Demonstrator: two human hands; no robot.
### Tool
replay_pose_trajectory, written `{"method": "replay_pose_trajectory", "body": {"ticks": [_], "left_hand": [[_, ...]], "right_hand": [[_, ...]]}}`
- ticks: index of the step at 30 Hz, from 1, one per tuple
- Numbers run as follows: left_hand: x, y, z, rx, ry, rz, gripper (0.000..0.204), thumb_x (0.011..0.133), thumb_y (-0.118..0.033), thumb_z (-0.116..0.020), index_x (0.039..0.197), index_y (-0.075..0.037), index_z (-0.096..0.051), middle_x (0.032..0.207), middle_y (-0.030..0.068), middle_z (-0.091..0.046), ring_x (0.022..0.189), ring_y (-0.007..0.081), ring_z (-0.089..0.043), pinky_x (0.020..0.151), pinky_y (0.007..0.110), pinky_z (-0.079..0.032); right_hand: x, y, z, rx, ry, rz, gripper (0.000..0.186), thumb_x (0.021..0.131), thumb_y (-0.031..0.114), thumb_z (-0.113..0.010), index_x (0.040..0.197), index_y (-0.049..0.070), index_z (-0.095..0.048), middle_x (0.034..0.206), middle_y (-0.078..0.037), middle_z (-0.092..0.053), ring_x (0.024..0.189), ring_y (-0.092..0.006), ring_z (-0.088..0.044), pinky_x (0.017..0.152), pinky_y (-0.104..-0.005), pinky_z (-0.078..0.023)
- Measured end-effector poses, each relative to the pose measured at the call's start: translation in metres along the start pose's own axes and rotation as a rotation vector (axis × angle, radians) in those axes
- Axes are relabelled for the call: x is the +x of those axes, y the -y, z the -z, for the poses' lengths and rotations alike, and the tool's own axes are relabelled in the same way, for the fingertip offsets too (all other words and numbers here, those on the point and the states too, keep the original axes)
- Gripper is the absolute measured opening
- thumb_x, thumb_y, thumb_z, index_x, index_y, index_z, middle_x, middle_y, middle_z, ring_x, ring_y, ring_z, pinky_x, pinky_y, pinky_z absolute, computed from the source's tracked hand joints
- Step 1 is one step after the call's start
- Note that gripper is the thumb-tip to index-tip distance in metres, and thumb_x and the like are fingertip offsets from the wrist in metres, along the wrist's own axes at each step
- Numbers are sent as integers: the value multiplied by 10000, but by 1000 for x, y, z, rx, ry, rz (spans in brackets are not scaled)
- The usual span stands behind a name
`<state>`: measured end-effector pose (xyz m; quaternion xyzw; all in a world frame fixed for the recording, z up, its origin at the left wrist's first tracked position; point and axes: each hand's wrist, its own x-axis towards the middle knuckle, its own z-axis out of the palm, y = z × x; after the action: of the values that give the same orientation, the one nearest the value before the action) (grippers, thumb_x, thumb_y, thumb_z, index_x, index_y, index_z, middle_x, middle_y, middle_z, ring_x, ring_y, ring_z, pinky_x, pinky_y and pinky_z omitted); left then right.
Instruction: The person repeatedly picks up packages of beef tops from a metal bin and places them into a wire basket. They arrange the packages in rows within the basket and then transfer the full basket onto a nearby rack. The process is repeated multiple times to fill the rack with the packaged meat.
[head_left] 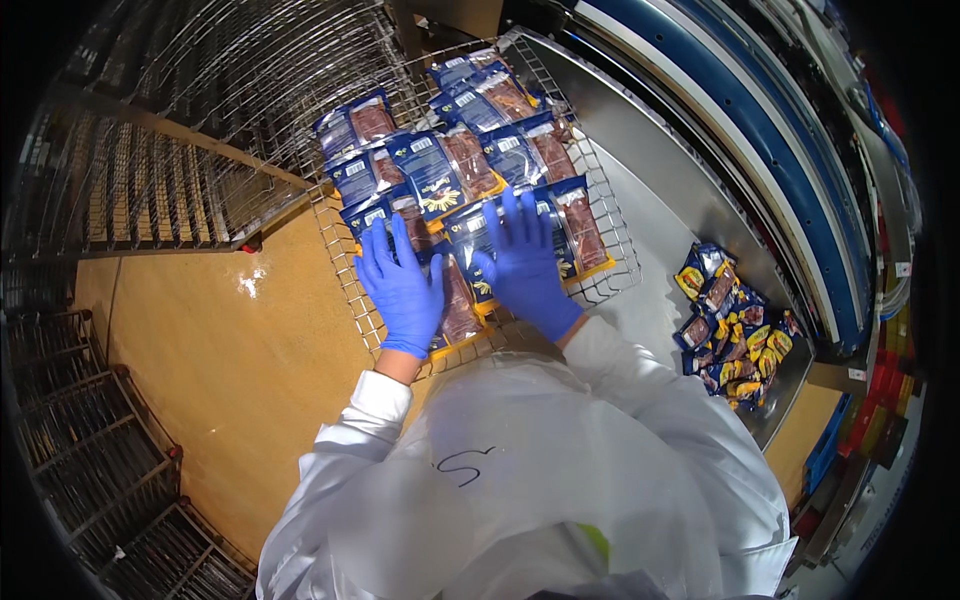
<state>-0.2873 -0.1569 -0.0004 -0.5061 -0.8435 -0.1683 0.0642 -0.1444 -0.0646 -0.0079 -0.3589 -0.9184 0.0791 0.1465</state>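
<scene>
Both my hands wear blue gloves and lie on packs of sliced meat spread over a wire rack. My left hand (405, 285), fingers stretched, rests flat on a blue and clear meat pack (462, 310) near the rack's close edge. Beside it, my right hand (528, 265) has its fingers spread over another meat pack (470, 228). Part of each pack is hidden under my hands. Farther off, several more vacuum packs (425, 165) lie in rows, some overlapping. Bare wires of the rack (612, 205) show along its right side.
A pile of similar packs (738, 335) sits in the steel tray (640, 200) on the right, below a machine with a curved blue edge (740, 110). Tall wire racks (190, 130) stand at the far left, and more racks (85, 400) line the left above a tan floor (240, 370).
</scene>
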Motion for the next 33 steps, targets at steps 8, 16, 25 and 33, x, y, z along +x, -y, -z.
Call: {"method": "replay_pose_trajectory", "body": {"ticks": [8, 16, 25, 33], "left_hand": [[-50, 126, -30, -142, 72, 469, 611, 775, -323, -707, 1227, 20, -482, 1133, 215, -569, 1006, 286, -584, 846, 382, -471], [-49, 128, -20, -878, 288, 776, 303, 789, -210, -720, 680, -73, -472, 571, -11, -476, 504, 65, -462, 445, 252, -406], [-41, 119, 37, -1023, 62, 762, 277, 785, -133, -702, 657, -105, -458, 540, -33, -426, 406, 44, -377, 358, 222, -300], [-29, 155, 163, -831, -15, 809, 287, 770, -187, -724, 648, -73, -490, 540, -28, -448, 426, 50, -376, 382, 230, -304]], "right_hand": [[28, -83, 4, 865, 202, -241, 608, 794, 326, -641, 1260, -19, -458, 1258, -252, -480, 1172, -370, -467, 985, -407, -369], [-20, -232, -21, 903, 261, -493, 189, 868, 213, -609, 902, 39, -546, 860, -18, -565, 837, -94, -519, 765, -283, -449], [-8, -177, 42, 1486, 204, -465, 234, 834, 99, -610, 1036, 16, -528, 970, -25, -578, 875, -87, -526, 818, -237, -430], [36, -111, 75, 1547, 241, -341, 256, 813, 105, -652, 1025, -6, -563, 936, -33, -608, 843, -103, -556, 793, -248, -445]]}}
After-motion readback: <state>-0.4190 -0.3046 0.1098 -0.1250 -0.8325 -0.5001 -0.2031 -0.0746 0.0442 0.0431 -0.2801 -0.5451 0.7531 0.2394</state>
